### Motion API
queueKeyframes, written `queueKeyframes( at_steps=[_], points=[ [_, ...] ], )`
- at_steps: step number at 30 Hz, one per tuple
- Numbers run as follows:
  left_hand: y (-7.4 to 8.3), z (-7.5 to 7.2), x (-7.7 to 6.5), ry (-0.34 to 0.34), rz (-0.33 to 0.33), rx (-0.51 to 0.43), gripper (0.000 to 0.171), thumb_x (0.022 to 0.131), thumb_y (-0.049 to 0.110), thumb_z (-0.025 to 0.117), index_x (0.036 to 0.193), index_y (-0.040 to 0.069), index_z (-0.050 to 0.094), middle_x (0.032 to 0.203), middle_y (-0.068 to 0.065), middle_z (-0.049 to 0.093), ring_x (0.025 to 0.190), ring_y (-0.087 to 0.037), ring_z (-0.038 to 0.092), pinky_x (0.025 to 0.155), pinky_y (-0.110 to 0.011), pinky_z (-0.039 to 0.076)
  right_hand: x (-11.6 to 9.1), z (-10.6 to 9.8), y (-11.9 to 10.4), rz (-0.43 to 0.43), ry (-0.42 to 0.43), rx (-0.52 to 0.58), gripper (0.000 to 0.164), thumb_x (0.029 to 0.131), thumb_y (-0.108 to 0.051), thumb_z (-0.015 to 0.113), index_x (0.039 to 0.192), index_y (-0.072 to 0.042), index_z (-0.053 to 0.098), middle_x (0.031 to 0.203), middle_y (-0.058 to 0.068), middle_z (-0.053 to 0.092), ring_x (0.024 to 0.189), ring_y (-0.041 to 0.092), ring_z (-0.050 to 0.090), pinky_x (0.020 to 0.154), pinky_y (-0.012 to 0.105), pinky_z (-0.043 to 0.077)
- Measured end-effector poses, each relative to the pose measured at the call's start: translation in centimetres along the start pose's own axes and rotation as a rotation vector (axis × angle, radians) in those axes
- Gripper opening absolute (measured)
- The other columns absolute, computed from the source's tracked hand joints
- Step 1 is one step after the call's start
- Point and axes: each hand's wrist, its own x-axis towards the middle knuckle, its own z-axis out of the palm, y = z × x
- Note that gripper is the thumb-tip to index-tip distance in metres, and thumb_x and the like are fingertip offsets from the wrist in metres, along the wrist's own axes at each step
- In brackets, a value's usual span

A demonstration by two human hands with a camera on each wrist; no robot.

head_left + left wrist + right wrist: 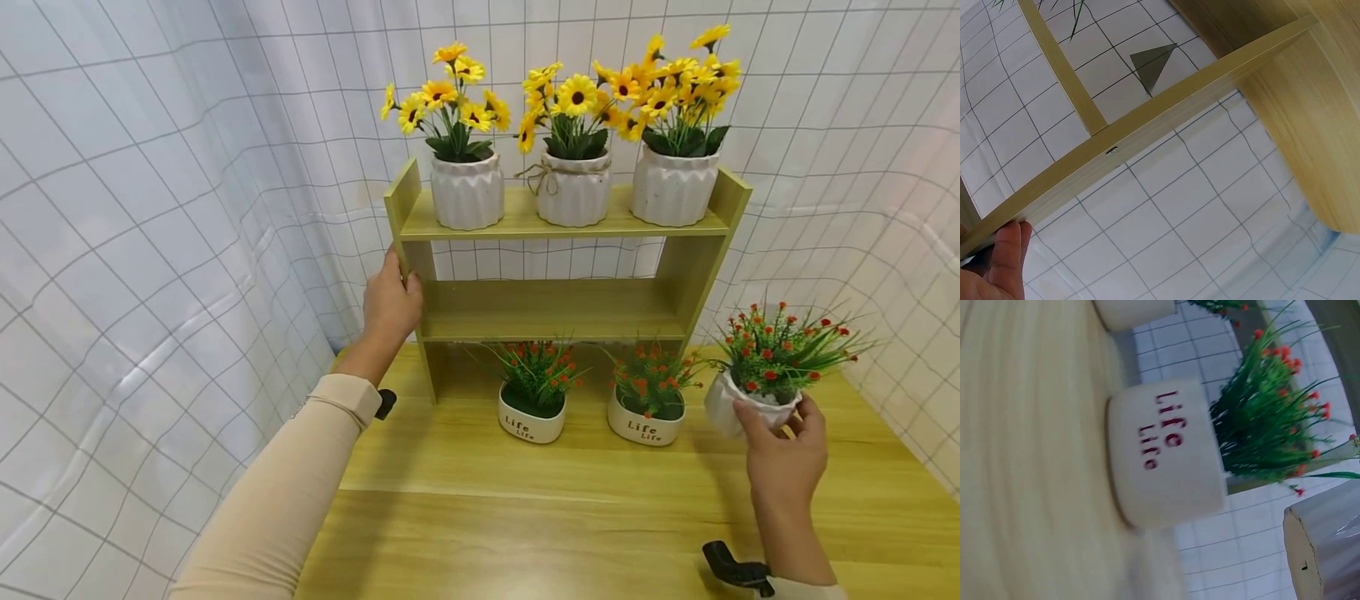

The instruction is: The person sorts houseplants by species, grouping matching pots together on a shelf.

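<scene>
At the shelf's left side panel, my left hand [392, 300] grips the board's edge, with its fingers [1010, 256] on the panel in the left wrist view. The wooden shelf [555, 308] stands upright on the table. My right hand [787, 458] holds a white flowerpot [750, 408] with red flowers, to the right of the shelf. In the right wrist view this white pot [1329, 544] is tilted and off the table, its underside showing. Two cream "Life" pots [532, 421] [647, 425] with red flowers sit at the shelf's foot.
Three white pots with yellow flowers [467, 196] [573, 196] [675, 192] line the top board. The middle board [555, 308] lies below them. A wooden table [540, 533] extends in front. White gridded curtain [150, 250] surrounds the table at the back and sides.
</scene>
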Motion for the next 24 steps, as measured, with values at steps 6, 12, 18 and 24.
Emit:
queueKeyframes(
  at_steps=[6,12,18,24],
  points=[
    [0.0,0.0,0.1,-0.006,-0.016,0.011,0.047,0.103,0.019,0.046,0.148,0.009,0.039,0.125,-0.027,0.062,0.109,-0.044,0.063,0.085,-0.056,0.052,-0.4,0.6,-2.4,-0.023,-0.027,0.076,0.075,0.083,-0.016,0.081,0.148,-0.025,0.044,0.134,0.001,0.045,0.107,0.013,0.055,0.069,0.009,0.048],
    [0.0,0.0,0.1,-0.005,-0.008,0.004,0.048,0.103,0.018,0.047,0.149,0.01,0.038,0.125,-0.027,0.062,0.109,-0.044,0.063,0.085,-0.056,0.052,-0.8,1.8,-4.8,-0.078,-0.043,0.188,0.072,0.082,-0.008,0.082,0.144,-0.021,0.048,0.13,0.003,0.048,0.109,0.017,0.057,0.073,0.011,0.05],
    [-0.1,0.0,0.1,0.003,-0.006,0.006,0.048,0.103,0.018,0.047,0.149,0.011,0.039,0.124,-0.027,0.063,0.108,-0.044,0.063,0.084,-0.056,0.052,-1.2,4.0,-6.5,-0.163,-0.104,0.277,0.071,0.081,-0.003,0.081,0.143,-0.017,0.05,0.133,0.005,0.047,0.115,0.02,0.054,0.08,0.015,0.051],
    [-0.1,0.0,0.1,0.004,-0.006,0.016,0.049,0.102,0.017,0.048,0.15,0.012,0.039,0.12,-0.027,0.064,0.105,-0.045,0.064,0.082,-0.057,0.052,-1.6,6.5,-7.9,-0.248,-0.172,0.346,0.071,0.081,-0.003,0.081,0.143,-0.014,0.049,0.132,0.009,0.047,0.114,0.022,0.054,0.084,0.018,0.051]
  ],
)
